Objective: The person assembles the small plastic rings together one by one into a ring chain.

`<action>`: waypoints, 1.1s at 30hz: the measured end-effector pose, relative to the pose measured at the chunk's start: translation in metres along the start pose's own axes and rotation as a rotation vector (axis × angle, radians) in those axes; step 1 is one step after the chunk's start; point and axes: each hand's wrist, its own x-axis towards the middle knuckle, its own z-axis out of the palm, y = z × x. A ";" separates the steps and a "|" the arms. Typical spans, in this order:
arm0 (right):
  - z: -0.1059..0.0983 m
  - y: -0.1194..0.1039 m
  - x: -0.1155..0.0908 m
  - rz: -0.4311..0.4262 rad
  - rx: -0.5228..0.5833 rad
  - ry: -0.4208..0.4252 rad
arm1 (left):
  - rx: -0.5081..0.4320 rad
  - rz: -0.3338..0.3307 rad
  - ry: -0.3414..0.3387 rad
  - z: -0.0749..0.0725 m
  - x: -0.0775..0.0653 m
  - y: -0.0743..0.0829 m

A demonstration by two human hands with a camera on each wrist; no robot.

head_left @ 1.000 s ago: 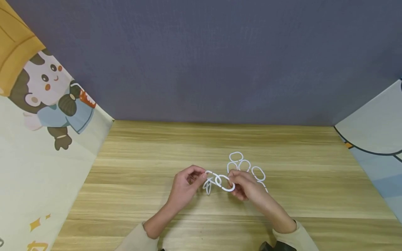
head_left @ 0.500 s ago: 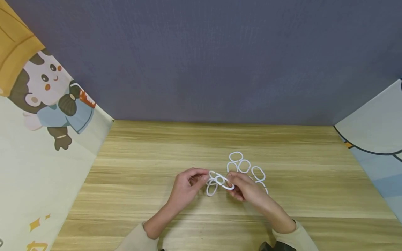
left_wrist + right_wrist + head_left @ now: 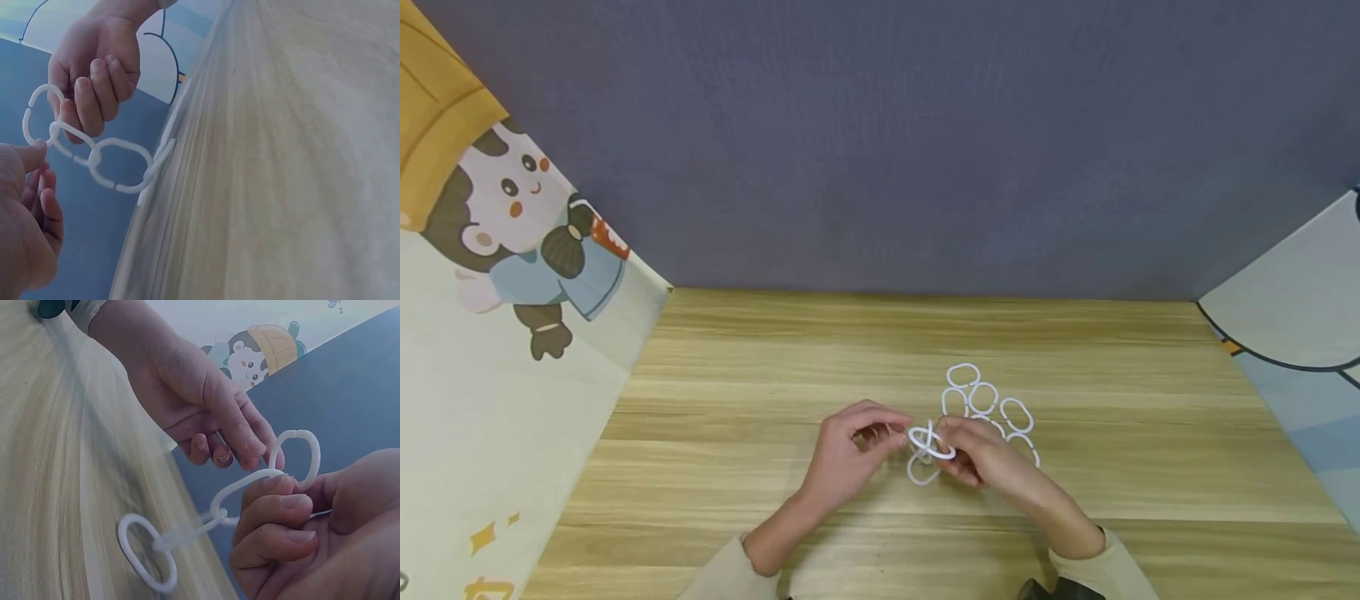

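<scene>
White plastic oval links hang joined in a short chain, with my right hand [image 3: 996,454] pinching a top link [image 3: 952,455] between thumb and fingers. Another link [image 3: 913,472] dangles below it over the table. In the left wrist view, a middle link [image 3: 122,142] hooks through its neighbours below the right hand. My left hand [image 3: 846,450] is just left of the chain, its fingertips right at the upper link [image 3: 314,447]. From the right wrist view, the left thumb stands a little apart from that link. Curled fingers of the right hand hide part of the chain.
Several more white links [image 3: 964,364] lie on the wood-grain table [image 3: 760,358], behind and to the right of the right hand. A dark panel [image 3: 880,167] rises at the back. Side walls printed with cartoons [image 3: 520,200] stand left and right.
The chain has shifted right toward the right hand, and its upper links have turned and overlap. The left fingers no longer pinch the link's end. The lowest link has swung to the right.
</scene>
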 end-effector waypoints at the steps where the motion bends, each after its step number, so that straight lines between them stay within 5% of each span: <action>1: 0.000 0.000 0.000 0.002 -0.006 -0.006 | -0.006 0.007 0.001 0.000 0.000 0.000; 15: -0.001 -0.001 0.001 -0.004 -0.013 -0.031 | -0.008 0.088 0.020 0.003 -0.001 -0.006; 33: -0.017 0.006 0.005 0.020 -0.007 0.267 | -0.007 0.004 0.106 0.000 0.000 -0.004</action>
